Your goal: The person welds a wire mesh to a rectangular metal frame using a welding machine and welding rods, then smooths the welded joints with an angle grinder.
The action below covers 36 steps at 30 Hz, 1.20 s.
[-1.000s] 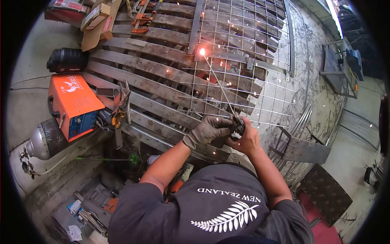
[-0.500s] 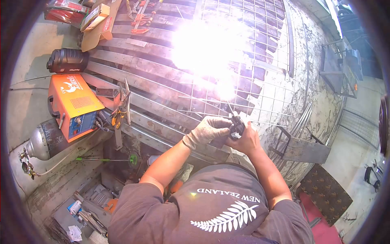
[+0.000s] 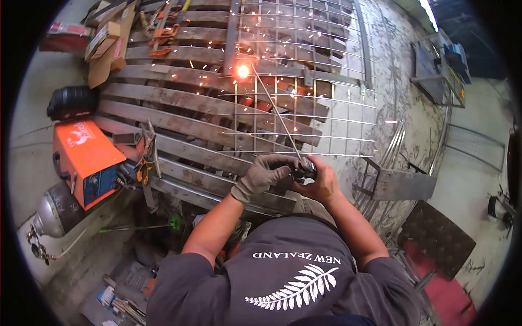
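Note:
My left hand, in a grey work glove, and my bare right hand are both closed around a dark electrode holder. A long thin welding rod runs from the holder up and left. Its tip glows orange where it meets a flat steel bar lying on a wire mesh panel. Sparks scatter around the glowing spot. The mesh lies on a slatted steel workbench.
An orange welding machine stands left of the bench, with a black container behind it and a gas cylinder in front. Cardboard boxes and orange clamps lie at the back left. A steel bracket lies at right.
The blinding white arc flash of half a second ago has shrunk to a small orange glow with sparks. The view has shifted slightly; both hands still hold the holder.

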Each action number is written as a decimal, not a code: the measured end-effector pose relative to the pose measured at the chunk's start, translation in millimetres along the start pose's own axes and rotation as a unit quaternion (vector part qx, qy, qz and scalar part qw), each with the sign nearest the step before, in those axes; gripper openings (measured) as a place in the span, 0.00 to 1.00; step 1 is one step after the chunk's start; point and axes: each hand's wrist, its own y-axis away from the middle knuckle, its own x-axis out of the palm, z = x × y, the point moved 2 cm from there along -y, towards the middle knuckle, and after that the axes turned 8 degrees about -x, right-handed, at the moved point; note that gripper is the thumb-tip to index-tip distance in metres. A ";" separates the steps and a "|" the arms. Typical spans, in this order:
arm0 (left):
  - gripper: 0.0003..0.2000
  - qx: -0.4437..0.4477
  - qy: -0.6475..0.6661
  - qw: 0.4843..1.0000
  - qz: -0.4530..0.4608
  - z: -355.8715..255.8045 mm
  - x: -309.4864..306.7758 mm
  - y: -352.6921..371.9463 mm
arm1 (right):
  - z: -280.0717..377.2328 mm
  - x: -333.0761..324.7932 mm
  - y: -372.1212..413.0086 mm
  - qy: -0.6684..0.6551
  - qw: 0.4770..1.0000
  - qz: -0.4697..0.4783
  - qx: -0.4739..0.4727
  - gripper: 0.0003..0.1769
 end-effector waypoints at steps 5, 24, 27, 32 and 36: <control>0.18 -0.017 -0.044 0.999 -0.025 -2.7 9.2 3.1 | -7.6 -20.7 42.0 0.027 0.998 -0.028 0.055 0.49; 0.27 0.288 -0.694 0.640 -0.159 20.0 134.7 -42.0 | 40.6 -191.0 206.7 0.036 0.967 -0.076 0.240 0.56; 0.31 0.208 -0.785 0.553 -0.189 47.1 141.1 -84.0 | 39.2 -211.8 228.5 0.005 0.955 -0.077 0.288 0.59; 0.28 0.033 -0.806 0.559 -0.193 25.5 160.4 -109.4 | 48.6 -239.6 241.3 0.038 0.960 -0.091 0.263 0.56; 0.27 0.019 -0.776 0.601 -0.191 6.6 158.0 -102.7 | 44.9 -247.9 260.3 0.047 0.948 -0.121 0.290 0.52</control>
